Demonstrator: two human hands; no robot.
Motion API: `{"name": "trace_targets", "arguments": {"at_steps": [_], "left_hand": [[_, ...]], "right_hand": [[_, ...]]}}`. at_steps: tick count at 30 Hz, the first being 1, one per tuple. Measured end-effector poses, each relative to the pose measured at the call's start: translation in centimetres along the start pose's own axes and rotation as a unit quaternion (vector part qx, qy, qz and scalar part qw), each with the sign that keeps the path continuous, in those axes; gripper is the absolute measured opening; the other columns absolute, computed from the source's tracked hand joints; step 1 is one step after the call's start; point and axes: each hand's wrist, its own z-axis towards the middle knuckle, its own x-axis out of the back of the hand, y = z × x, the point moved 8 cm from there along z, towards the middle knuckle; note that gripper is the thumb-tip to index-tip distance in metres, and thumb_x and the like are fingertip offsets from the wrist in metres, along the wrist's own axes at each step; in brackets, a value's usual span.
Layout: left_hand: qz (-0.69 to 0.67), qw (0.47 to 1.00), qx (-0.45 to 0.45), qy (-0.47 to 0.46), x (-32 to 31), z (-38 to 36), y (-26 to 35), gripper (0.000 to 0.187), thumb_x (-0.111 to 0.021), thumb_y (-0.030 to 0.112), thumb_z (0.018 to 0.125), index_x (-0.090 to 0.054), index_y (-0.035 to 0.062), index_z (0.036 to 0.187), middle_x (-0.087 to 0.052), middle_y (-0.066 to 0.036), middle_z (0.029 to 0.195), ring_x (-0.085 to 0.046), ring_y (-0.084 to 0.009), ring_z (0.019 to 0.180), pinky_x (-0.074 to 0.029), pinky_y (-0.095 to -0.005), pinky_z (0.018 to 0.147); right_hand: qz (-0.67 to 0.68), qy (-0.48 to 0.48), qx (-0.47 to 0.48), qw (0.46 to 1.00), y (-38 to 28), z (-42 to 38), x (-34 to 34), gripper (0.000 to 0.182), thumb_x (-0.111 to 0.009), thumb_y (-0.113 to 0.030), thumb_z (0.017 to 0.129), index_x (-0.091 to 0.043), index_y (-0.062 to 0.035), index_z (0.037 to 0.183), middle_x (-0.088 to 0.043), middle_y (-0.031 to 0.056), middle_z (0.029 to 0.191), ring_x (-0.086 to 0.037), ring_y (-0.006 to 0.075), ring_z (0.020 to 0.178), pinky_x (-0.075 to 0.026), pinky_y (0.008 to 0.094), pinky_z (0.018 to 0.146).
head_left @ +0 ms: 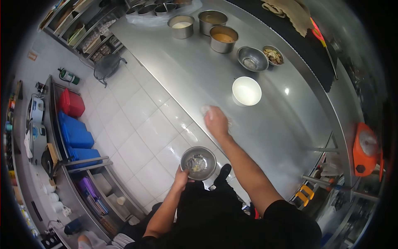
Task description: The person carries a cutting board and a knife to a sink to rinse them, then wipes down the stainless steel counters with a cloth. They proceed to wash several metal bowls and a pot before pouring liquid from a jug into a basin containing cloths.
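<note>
Near my body, my left hand [181,178] grips the rim of a metal bowl [210,162] that has small pale bits inside. My right hand [217,123] is closed on a whitish cloth or wipe [205,110] at the front edge of the steel counter [170,68]; the hand is slightly blurred. Beyond it stands a white bowl [247,91]. Farther back are an empty-looking metal bowl [253,59] and a small bowl of mixed pieces [273,55].
Metal pots [224,39] hold orange and pale contents at the back. A black mat [306,41] carries a cloth and a pink-and-yellow-handled tool. An orange device [367,149] stands right. Shelves with blue bins [76,130] line the left, where another person's arm [85,240] shows.
</note>
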Motion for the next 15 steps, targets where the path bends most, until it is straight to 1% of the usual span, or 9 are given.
{"name": "trace_targets", "arguments": {"at_steps": [2, 4, 6, 9, 12, 15], "left_hand": [[-0.005, 1.0, -0.012, 0.002, 1.5, 0.8, 0.7, 0.058, -0.047, 0.007, 0.094, -0.033, 0.0032, 0.15, -0.061, -0.02, 0.122, -0.07, -0.0283, 0.087, -0.063, -0.035, 0.055], [-0.01, 1.0, -0.012, -0.005, 2.7, 1.3, 1.8, 0.058, -0.047, 0.007, 0.093, -0.034, 0.0035, 0.149, -0.061, -0.02, 0.123, -0.07, -0.0282, 0.089, -0.063, -0.0353, 0.056], [-0.016, 1.0, -0.006, -0.015, 3.7, 1.3, 2.7, 0.058, -0.046, 0.007, 0.093, -0.034, 0.0038, 0.149, -0.06, -0.019, 0.124, -0.07, -0.0279, 0.091, -0.063, -0.0354, 0.056], [-0.007, 1.0, -0.003, -0.026, 4.7, 2.3, 4.3, 0.056, -0.046, 0.007, 0.093, -0.035, 0.004, 0.148, -0.06, -0.02, 0.125, -0.069, -0.0274, 0.093, -0.063, -0.0351, 0.056], [0.002, 0.999, -0.01, -0.04, 5.3, 3.9, 5.0, 0.056, -0.046, 0.007, 0.093, -0.035, 0.0039, 0.148, -0.06, -0.02, 0.124, -0.07, -0.0276, 0.091, -0.062, -0.035, 0.055], [0.012, 0.999, -0.024, -0.046, 5.4, 4.2, 6.6, 0.056, -0.045, 0.006, 0.093, -0.035, 0.0026, 0.149, -0.06, -0.02, 0.124, -0.07, -0.0281, 0.091, -0.062, -0.0351, 0.055]], "right_hand": [[0.104, 0.124, -0.13, 0.978, 3.8, -0.9, 2.4, 0.036, -0.061, -0.014, 0.091, -0.06, 0.0025, 0.122, -0.068, 0.0178, 0.115, -0.063, 0.0413, 0.11, -0.052, 0.0433, 0.095], [0.139, 0.206, -0.187, 0.95, 6.9, -4.1, 6.9, 0.038, -0.058, -0.017, 0.091, -0.059, 0.0018, 0.125, -0.068, 0.0188, 0.119, -0.063, 0.0362, 0.115, -0.049, 0.0412, 0.1], [0.074, 0.255, -0.187, 0.946, 10.9, -5.3, 10.9, 0.042, -0.055, -0.016, 0.092, -0.059, -0.0022, 0.131, -0.068, 0.0196, 0.12, -0.063, 0.0311, 0.117, -0.048, 0.0387, 0.101], [0.175, 0.334, -0.237, 0.895, 15.5, -3.3, 13.4, 0.044, -0.054, -0.015, 0.093, -0.06, -0.0053, 0.135, -0.067, 0.0205, 0.123, -0.063, 0.0307, 0.118, -0.047, 0.0383, 0.102], [0.156, 0.298, -0.231, 0.913, 14.2, 0.7, 12.8, 0.044, -0.053, -0.014, 0.093, -0.063, -0.0064, 0.135, -0.067, 0.0206, 0.126, -0.063, 0.0285, 0.117, -0.047, 0.0377, 0.102], [0.125, 0.268, -0.191, 0.936, 12.7, 4.4, 10.0, 0.041, -0.054, -0.014, 0.093, -0.064, -0.0079, 0.133, -0.067, 0.0212, 0.128, -0.064, 0.0265, 0.117, -0.048, 0.037, 0.101]]}}
